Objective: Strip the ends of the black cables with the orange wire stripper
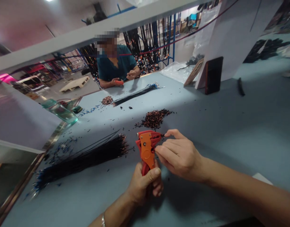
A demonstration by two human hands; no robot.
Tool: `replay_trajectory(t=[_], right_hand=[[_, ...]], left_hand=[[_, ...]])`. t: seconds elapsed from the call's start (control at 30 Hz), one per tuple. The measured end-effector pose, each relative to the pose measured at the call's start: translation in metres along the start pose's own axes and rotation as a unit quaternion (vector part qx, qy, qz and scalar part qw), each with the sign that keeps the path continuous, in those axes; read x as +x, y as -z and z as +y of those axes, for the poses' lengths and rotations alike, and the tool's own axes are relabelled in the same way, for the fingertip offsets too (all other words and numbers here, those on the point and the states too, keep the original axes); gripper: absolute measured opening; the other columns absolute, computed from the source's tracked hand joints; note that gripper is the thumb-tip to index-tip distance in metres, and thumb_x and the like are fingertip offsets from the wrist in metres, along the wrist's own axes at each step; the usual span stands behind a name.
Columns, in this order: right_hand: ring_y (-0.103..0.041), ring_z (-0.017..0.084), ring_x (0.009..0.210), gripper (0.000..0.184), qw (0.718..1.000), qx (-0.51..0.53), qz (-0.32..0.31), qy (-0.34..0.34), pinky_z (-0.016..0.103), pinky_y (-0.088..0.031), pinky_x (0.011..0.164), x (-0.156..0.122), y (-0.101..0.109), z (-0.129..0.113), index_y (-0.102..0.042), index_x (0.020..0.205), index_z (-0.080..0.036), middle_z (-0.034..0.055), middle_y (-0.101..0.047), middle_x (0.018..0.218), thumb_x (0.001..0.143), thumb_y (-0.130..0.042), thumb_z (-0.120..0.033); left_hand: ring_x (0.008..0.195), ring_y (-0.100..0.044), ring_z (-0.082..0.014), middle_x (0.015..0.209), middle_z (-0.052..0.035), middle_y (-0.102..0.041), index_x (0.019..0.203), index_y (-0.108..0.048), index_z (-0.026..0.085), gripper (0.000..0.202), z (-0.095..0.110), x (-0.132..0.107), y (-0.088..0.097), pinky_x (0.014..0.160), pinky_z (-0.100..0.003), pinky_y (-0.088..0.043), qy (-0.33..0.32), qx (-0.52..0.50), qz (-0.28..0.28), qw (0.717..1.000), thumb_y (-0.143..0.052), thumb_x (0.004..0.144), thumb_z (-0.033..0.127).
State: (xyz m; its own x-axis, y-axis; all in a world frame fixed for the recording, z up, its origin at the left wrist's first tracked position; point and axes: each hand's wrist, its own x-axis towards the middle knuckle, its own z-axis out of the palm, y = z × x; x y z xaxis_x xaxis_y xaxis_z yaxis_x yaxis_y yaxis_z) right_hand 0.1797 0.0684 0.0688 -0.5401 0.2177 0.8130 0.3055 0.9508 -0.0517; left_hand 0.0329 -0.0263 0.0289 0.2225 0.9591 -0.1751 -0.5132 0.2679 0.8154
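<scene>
My left hand [146, 183] is wrapped around the handles of a wire stripper [146, 145] with an orange body and red jaws, held upright over the table. Close against its right side is my right hand [179, 153], fingers curled. The index fingertip meets the jaw end, where a small dark bit shows; whatever the fingers pinch is too small to make out. Left of the tool lies a thick bundle of black wires [88, 160], with copper-coloured ends toward the stripper and blue ends at the far left. A heap of short black and copper-coloured scraps [155, 119] sits just behind the stripper.
Across the table a person [116, 66] holds a red tool [118, 82] near a second wire bundle [136, 94] and scrap pile [107, 100]. A greenish bottle [61, 112] lies tilted at the left edge. A phone [213, 75] leans on a white post at right.
</scene>
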Motion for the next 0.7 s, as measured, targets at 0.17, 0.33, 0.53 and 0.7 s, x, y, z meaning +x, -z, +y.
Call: replay_trajectory(t=[0.17,0.33,0.53,0.7], right_hand=[[-0.045,0.011,0.050,0.021,0.999,0.028,0.002,-0.044,0.033,-0.043,0.080,0.001,0.000,0.003,-0.060,0.072,-0.017,-0.0036,-0.055,0.053,0.088,-0.049,-0.009],[-0.050,0.010,0.054,0.015,0.979,0.121,-0.035,-0.160,0.029,-0.043,0.076,0.001,0.002,0.011,-0.060,0.079,-0.019,-0.0030,-0.064,0.064,0.091,-0.051,-0.016],[-0.051,0.009,0.053,0.012,0.906,0.253,-0.096,-0.326,0.021,-0.039,0.055,0.002,0.003,0.021,-0.060,0.082,-0.020,-0.0055,-0.057,0.061,0.091,-0.055,-0.026],[-0.046,0.008,0.050,0.011,0.877,0.296,-0.102,-0.364,0.020,-0.037,0.051,0.001,0.002,0.021,-0.061,0.081,-0.020,-0.0074,-0.050,0.056,0.090,-0.057,-0.027]], left_hand=[[0.058,-0.058,-0.0124,0.065,0.0017,-0.056,0.086,-0.055,0.014,0.034,0.009,0.003,-0.008,0.061,-0.028,-0.048,-0.051,-0.004,0.037,0.998,-0.079,0.071,0.033],[0.068,-0.059,-0.0159,0.073,0.0007,-0.057,0.097,-0.056,0.016,0.033,0.015,0.003,-0.008,0.071,-0.034,-0.048,-0.060,-0.040,0.058,0.996,-0.074,0.072,0.027],[0.070,-0.056,-0.0153,0.075,0.0004,-0.055,0.098,-0.058,0.016,0.025,0.019,0.003,-0.003,0.078,-0.037,-0.046,-0.096,-0.072,0.076,0.990,-0.065,0.076,0.024],[0.069,-0.057,-0.0154,0.074,0.0003,-0.055,0.098,-0.058,0.016,0.024,0.018,0.002,-0.004,0.078,-0.037,-0.046,-0.080,-0.076,0.070,0.991,-0.064,0.076,0.024]])
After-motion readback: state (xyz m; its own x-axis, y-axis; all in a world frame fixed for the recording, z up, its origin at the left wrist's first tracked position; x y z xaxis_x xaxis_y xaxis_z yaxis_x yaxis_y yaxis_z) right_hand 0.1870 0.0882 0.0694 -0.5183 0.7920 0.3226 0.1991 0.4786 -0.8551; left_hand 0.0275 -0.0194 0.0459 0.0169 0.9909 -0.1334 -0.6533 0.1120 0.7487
